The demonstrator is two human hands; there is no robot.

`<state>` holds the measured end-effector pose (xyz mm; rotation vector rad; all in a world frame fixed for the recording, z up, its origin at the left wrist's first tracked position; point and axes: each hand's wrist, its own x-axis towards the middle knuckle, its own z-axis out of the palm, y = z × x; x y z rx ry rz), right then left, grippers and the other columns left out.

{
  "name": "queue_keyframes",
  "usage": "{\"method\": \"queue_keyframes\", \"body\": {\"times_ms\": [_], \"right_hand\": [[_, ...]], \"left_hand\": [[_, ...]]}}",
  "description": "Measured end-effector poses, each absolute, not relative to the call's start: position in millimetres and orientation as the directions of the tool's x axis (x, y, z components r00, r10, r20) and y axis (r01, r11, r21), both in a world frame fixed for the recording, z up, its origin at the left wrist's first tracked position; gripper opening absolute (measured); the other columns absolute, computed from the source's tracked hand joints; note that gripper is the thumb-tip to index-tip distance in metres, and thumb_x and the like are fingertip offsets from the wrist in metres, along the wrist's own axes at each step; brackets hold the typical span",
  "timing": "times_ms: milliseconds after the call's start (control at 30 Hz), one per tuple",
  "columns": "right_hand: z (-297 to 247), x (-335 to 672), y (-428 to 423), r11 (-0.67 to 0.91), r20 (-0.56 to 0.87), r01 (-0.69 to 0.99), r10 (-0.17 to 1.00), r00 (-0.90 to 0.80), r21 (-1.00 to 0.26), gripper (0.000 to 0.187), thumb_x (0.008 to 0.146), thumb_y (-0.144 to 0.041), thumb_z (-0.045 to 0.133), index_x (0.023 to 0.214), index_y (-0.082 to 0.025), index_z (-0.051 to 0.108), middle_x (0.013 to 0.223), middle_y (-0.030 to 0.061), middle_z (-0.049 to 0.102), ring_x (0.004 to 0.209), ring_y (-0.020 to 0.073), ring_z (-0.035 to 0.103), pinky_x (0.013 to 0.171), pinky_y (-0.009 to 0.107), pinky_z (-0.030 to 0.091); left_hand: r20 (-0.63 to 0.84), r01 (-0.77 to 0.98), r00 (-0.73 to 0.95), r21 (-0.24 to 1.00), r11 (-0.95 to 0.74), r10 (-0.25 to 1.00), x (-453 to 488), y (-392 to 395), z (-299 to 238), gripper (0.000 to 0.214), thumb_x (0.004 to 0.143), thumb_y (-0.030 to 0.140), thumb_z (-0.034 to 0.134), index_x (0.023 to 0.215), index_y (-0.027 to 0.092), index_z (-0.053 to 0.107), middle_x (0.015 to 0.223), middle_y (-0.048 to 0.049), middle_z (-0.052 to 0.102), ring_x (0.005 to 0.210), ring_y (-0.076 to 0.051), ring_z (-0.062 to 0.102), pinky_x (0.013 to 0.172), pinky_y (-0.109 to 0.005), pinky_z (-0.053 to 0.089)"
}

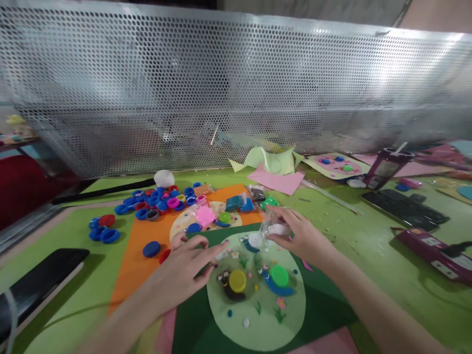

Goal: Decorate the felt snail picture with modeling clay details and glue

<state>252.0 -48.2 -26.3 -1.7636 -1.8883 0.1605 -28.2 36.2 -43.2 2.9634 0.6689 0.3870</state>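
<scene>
Perforated metal (206, 83), punched with close rows of round holes, stands along the far side of a light green surface (342, 236). On one dark green paper sheet (324, 305), near the middle, lies one pale green oval (265, 334) bearing three snails: one with a yellow cap (237, 281) on a dark body, one with a green cap (279, 276) and one with a white cap (254, 240), both on blue bodies. Three grass tufts and small round dots dot the smooth paper around them. The right hand (291, 227) is clamped on one crinkled clear bag (264, 227) with white stuff inside, above the oval's far edge. The left hand (191, 263), fingers bent, has thumb and forefinger apart beside the oval's left edge; whether it touches the paper I cannot tell. Two loose caps, one blue (151, 249) and one red (164, 255), lie left of it; farther off is a heap of ring-like plastic caps (162, 204), mostly blue, too jumbled to count. Right and far, one card (356, 172) carries two blue caps and one green, near one dark cup (387, 169) with a straw.
</scene>
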Motion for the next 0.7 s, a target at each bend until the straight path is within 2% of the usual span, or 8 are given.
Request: {"method": "queue_keyframes", "body": {"times_ms": [133, 233, 333, 433, 567, 700], "right_hand": [[-26.3, 251.8, -48.9, 0.129, 0.293, 0.889, 0.956, 0.006, -0.439, 0.048, 0.081, -0.034, 0.059, 0.126, -0.022, 0.046, 0.105, 0.0097, 0.061, 0.101, 0.0259, 0.058, 0.079, 0.039, 0.049], [-27.2, 247.1, -51.7, 0.142, 0.283, 0.887, 0.959, -0.013, -0.440, 0.050, 0.082, -0.035, 0.059, 0.128, -0.023, 0.045, 0.107, 0.0090, 0.061, 0.100, 0.0249, 0.058, 0.078, 0.038, 0.050], [-27.9, 241.8, -54.0, 0.166, 0.275, 0.884, 0.960, -0.045, -0.436, 0.049, 0.080, -0.034, 0.061, 0.126, -0.025, 0.047, 0.108, 0.0075, 0.061, 0.100, 0.0242, 0.058, 0.077, 0.037, 0.050], [-27.2, 243.6, -53.6, 0.178, 0.295, 0.887, 0.954, -0.049, -0.427, 0.046, 0.078, -0.033, 0.063, 0.122, -0.026, 0.051, 0.102, 0.0059, 0.062, 0.097, 0.0237, 0.059, 0.078, 0.038, 0.050], [-25.0, 257.3, -52.6, 0.144, 0.376, 0.894, 0.926, 0.029, -0.425, 0.046, 0.082, -0.034, 0.056, 0.126, -0.025, 0.045, 0.097, 0.0061, 0.061, 0.094, 0.0237, 0.058, 0.080, 0.039, 0.048], [-25.8, 266.5, -53.7, 0.103, 0.417, 0.893, 0.904, 0.099, -0.438, 0.046, 0.084, -0.038, 0.053, 0.127, -0.023, 0.043, 0.094, 0.0075, 0.059, 0.087, 0.0238, 0.059, 0.075, 0.039, 0.049]], "left_hand": [[0.271, 0.409, 0.859, 0.143, -0.901, 0.434, -27.2, 35.0, -41.5, 0.055, 0.083, 0.011, 0.046, 0.135, 0.031, 0.038, 0.087, -0.0004, 0.065, 0.093, -0.022, 0.059, 0.075, -0.032, 0.044], [0.335, 0.408, 0.834, 0.162, -0.899, 0.439, -23.6, 29.9, -39.0, 0.054, 0.088, 0.012, 0.045, 0.137, 0.027, 0.030, 0.089, 0.0002, 0.066, 0.096, -0.021, 0.057, 0.083, -0.036, 0.042], [0.385, 0.398, 0.814, 0.176, -0.900, 0.435, -20.9, 23.7, -35.8, 0.055, 0.090, 0.013, 0.046, 0.138, 0.025, 0.022, 0.094, -0.0006, 0.066, 0.097, -0.019, 0.055, 0.085, -0.033, 0.042], [0.363, 0.403, 0.823, 0.168, -0.900, 0.436, -21.3, 21.3, -35.1, 0.060, 0.088, 0.010, 0.048, 0.139, 0.025, 0.021, 0.092, 0.0006, 0.067, 0.096, -0.019, 0.057, 0.081, -0.031, 0.044], [0.295, 0.395, 0.860, 0.133, -0.909, 0.416, -23.8, 23.8, -40.6, 0.071, 0.082, 0.004, 0.052, 0.141, 0.026, 0.019, 0.084, 0.0028, 0.068, 0.091, -0.019, 0.060, 0.077, -0.031, 0.044], [0.281, 0.361, 0.887, 0.073, -0.930, 0.367, -25.0, 26.0, -45.3, 0.066, 0.082, 0.003, 0.051, 0.138, 0.027, 0.027, 0.085, -0.0006, 0.065, 0.086, -0.019, 0.061, 0.075, -0.032, 0.045]]}}
